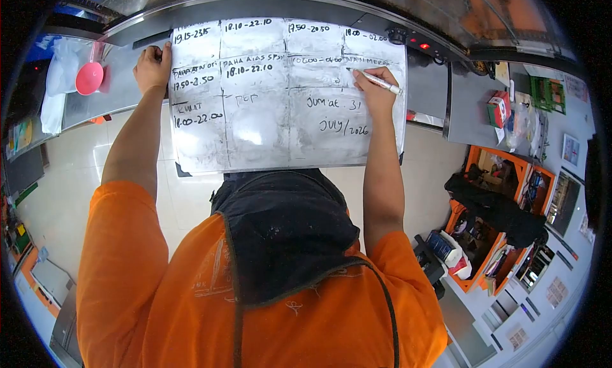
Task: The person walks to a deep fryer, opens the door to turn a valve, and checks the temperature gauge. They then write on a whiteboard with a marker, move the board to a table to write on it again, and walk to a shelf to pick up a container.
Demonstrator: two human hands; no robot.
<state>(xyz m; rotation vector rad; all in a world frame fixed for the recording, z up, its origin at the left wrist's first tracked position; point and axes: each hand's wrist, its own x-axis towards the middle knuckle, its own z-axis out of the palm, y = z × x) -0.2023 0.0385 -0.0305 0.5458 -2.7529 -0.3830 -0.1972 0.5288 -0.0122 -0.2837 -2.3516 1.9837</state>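
A whiteboard (261, 135) with a hand-drawn grid lies in front of me, its far side against a dark counter edge. Black handwriting of names and times fills several cells, and a date is written at the lower right. My right hand (377, 91) pinches a white marker (384, 82), its tip at the board's surface under a line of writing in the right column. My left hand (153, 67) grips the board's left edge near the upper corner, fingers bent.
A pink dipper (89, 78) and clear plastic bags (62, 65) are on the left counter. Knobs and red lights (414, 44) sit beyond the board. At right stand a green crate (547, 94), a red-and-green box (497, 108) and an orange shelf (475, 161) with dark cloth (494, 205).
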